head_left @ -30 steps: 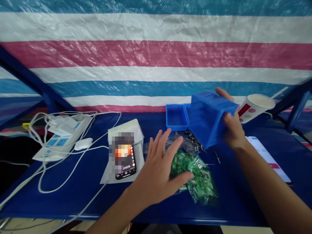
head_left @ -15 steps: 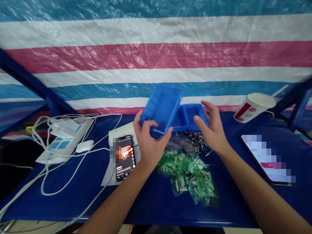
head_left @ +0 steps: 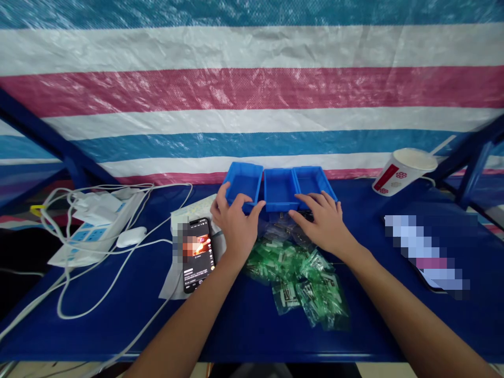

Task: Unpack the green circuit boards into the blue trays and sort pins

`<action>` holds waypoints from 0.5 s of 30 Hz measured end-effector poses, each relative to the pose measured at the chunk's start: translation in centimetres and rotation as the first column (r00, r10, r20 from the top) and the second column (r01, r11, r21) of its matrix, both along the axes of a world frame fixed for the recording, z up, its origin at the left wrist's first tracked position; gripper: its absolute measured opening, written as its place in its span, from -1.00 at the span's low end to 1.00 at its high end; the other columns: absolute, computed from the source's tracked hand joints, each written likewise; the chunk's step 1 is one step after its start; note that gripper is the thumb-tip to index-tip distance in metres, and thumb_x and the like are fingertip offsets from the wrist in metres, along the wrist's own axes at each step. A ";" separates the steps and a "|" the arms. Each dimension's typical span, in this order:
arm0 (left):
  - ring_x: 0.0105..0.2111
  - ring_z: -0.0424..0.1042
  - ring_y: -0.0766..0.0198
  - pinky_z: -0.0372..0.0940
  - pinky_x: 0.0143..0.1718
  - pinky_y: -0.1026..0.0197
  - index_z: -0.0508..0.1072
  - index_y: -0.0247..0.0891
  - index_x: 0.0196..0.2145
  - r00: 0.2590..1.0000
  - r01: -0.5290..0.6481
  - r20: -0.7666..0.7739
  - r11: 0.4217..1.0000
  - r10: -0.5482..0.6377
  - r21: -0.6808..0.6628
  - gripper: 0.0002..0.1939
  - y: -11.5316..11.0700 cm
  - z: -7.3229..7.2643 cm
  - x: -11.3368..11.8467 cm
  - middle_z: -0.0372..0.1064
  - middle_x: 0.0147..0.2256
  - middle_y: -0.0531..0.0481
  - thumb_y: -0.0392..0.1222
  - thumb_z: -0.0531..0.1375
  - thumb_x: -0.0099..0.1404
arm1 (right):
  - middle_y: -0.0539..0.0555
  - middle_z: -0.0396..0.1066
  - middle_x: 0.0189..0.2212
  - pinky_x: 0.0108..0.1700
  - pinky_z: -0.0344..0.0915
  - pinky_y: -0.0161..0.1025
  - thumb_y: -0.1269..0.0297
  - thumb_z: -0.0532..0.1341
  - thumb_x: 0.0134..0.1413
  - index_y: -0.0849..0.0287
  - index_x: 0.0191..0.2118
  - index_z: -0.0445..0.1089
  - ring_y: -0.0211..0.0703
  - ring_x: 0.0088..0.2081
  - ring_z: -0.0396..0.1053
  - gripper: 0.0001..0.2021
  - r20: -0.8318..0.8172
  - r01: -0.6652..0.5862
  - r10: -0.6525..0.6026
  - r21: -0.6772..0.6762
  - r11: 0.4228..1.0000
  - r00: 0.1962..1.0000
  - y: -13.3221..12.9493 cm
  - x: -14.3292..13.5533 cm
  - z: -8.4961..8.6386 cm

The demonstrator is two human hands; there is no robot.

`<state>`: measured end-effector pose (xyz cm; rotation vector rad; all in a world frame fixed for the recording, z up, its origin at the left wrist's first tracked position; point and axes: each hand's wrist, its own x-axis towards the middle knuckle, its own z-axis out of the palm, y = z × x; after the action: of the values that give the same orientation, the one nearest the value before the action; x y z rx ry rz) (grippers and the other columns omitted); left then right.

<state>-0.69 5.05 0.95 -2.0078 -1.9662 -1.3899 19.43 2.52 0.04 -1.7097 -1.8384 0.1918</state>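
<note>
On desk [head_left: 244,333], L bin [head_left: 243,182] faces up, long axis fore-aft; LH [head_left: 239,227] grips it; RH [head_left: 326,222] open nearby.

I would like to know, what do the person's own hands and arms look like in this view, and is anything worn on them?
The left hand and right hand are bare, five-fingered human hands, with no gloves. The left forearm and right forearm show no sleeves, watch, bracelet, cables or clear markings.
</note>
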 end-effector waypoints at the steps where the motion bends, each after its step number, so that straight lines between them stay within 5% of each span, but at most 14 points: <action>1: 0.22 0.18 -0.34 0.12 0.12 -0.49 0.50 -0.19 -0.36 1.000 -0.012 -0.008 1.000 0.012 -0.027 -0.76 0.0 0.0 0.0 0.15 0.26 -0.18 0.01 0.38 0.20 | 0.22 0.41 0.12 0.17 -0.10 0.69 -0.25 0.12 0.19 -0.07 0.14 0.44 0.53 0.29 0.10 -0.45 0.012 -0.008 0.008 0.005 1.000 1.000 0.0 0.1 0.0; 10: 0.23 0.11 -0.31 0.16 0.14 -0.31 0.61 -0.06 -0.16 0.985 -0.109 -0.148 0.982 0.086 -0.156 -0.74 -0.2 -0.1 0.3 0.13 0.29 -0.11 0.07 0.32 0.26 | 0.17 0.36 0.18 0.23 -0.07 0.58 -0.25 0.04 0.25 -0.07 0.17 0.43 0.43 0.33 0.04 -0.44 0.119 0.017 -0.011 -0.051 0.999 0.993 -0.1 -0.1 0.0; 15: 0.19 0.14 -0.37 0.12 0.09 -0.41 0.59 -0.02 -0.10 0.965 -0.069 -0.262 0.974 0.010 -0.218 -0.77 -0.4 -0.6 0.2 0.21 0.27 -0.09 0.03 0.26 0.33 | 0.17 0.36 0.19 0.23 -0.06 0.57 -0.27 0.02 0.25 -0.07 0.18 0.41 0.44 0.34 0.03 -0.42 0.145 0.020 -0.012 -0.056 0.998 0.989 -0.1 -0.1 0.0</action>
<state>-0.48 4.63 0.38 -2.0967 -2.1074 -0.8727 19.31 2.47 0.05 -1.8197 -1.9399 0.1175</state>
